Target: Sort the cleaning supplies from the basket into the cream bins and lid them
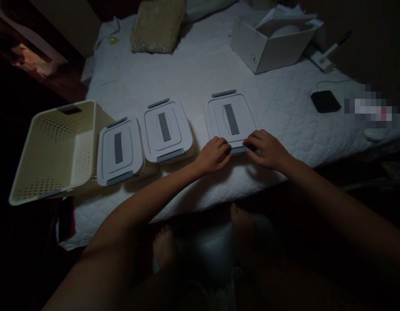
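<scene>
Three white plastic storage boxes with grey-latched lids stand in a row on a quilted white bed. My hands are at the rightmost box (230,119), and its near grey latch (239,150) lies between them. My left hand (213,155) curls against the near edge of the lid, and my right hand (266,150) has its fingertips over the latch. The middle box (166,129) sits close to the leftmost box (120,151), and neither is touched. A gap separates the middle box from the rightmost one.
A cream perforated plastic basket (54,151) tilts at the bed's left edge. Farther back are a cardboard box with papers (273,47), a beige cushion (157,26), a black square device (325,101) and a pen (339,43). My bare feet show below the bed's near edge.
</scene>
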A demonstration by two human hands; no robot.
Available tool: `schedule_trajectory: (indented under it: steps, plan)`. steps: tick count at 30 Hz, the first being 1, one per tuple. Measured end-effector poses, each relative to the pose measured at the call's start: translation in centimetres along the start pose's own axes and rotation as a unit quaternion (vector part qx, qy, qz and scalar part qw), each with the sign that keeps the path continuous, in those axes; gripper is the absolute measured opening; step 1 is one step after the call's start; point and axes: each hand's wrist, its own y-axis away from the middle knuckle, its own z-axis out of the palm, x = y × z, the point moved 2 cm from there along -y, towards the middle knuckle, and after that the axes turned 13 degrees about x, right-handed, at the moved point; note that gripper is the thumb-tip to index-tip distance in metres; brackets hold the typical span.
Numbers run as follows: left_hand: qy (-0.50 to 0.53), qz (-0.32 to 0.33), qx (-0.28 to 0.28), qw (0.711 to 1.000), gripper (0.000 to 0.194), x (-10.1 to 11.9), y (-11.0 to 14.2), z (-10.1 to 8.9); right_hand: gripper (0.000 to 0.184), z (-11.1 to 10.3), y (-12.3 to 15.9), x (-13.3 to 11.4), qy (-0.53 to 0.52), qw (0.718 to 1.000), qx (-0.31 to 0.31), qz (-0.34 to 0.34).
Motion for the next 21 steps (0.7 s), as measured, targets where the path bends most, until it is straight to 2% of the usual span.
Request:
schedule_trajectory:
  steps: [2,5,7,9,12,14,16,18,19,21]
  plan:
    - [0.030,-0.023,0.047,0.998,0.020,-0.1,0.3,-0.7,0.016,-0.3,-0.2,0.2,-0.024,0.999,0.038,0.029]
    - [0.065,-0.099,0.119,0.986,0.015,-0.3,1.5,-1.7,0.018,-0.6,-0.5,1.0,-0.010,0.992,0.094,0.087]
    - [0.101,-0.179,0.154,0.967,0.014,-0.6,2.6,-2.0,0.021,-0.5,-0.6,2.0,-0.003,0.982,0.123,0.146]
    - [0.139,-0.290,0.177,0.930,0.016,-0.8,3.7,-1.8,0.026,-0.1,-0.8,3.4,-0.013,0.964,0.144,0.222]
    - [0.192,-0.452,0.162,0.856,0.033,-0.8,4.7,-0.9,0.031,1.2,-1.5,5.7,-0.053,0.916,0.171,0.358]
    - [0.228,-0.509,0.132,0.819,0.049,-0.5,4.7,0.0,0.028,2.3,-2.2,6.7,-0.099,0.866,0.182,0.456]
    - [0.252,-0.543,0.121,0.792,0.062,-0.3,4.4,0.8,0.021,3.3,-2.9,7.0,-0.165,0.809,0.172,0.537]
    - [0.266,-0.570,0.127,0.767,0.069,-0.2,4.0,1.6,0.018,3.9,-3.4,6.6,-0.223,0.768,0.152,0.580]
    - [0.274,-0.574,0.133,0.760,0.068,-0.2,3.8,1.9,0.017,4.0,-3.6,6.4,-0.238,0.759,0.143,0.589]
    - [0.300,-0.551,0.147,0.765,0.061,-0.2,3.5,2.6,0.011,4.0,-3.8,5.9,-0.240,0.756,0.136,0.594]
